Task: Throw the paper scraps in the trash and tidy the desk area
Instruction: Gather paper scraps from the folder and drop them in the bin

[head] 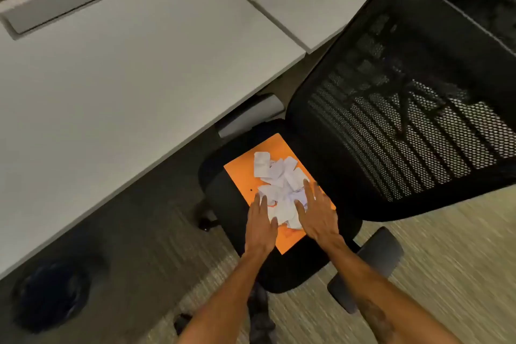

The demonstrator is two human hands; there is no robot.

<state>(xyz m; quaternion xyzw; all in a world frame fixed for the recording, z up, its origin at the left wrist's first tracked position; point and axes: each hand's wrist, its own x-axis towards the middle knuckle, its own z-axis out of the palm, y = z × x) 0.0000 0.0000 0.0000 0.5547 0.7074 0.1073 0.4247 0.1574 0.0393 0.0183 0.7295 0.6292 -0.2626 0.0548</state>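
Paper scraps (279,190) lie heaped on an orange sheet (243,173) that rests flat on the seat of a black office chair (405,109), just beside the white desk (125,70). We see the left hand (261,225) and the right hand (315,215) spread flat at either side of the heap (fingers straight, palms down), touching its edges but gripping nothing. A dark round bin (51,296) sits on the floor under the desk edge, well apart from the chair

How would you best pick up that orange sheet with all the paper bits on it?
Probably by the orange sheet's two long edges, one hand from each side, curling them up into a trough. It lies flat on the chair seat with loose paper scraps heaped mid-sheet.
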